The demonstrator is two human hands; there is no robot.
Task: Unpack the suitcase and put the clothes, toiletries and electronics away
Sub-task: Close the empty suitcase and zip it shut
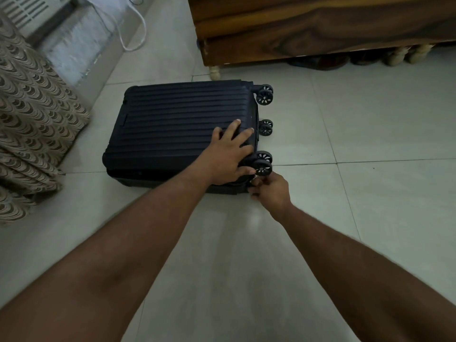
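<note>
suitcase [180, 129] flat on floor, left hand [228, 156] pressing lid, right hand [270, 191] pinching at corner

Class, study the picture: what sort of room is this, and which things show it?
Probably a bedroom at home: a low wooden bed frame with shoes beneath, a patterned curtain, and a tiled floor.

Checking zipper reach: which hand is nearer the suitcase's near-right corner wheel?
Close call, both sit at it. Left hand lies flat on the ribbed dark navy hard-shell suitcase, fingers touching that black corner wheel. Right hand pinches just below it.
</note>
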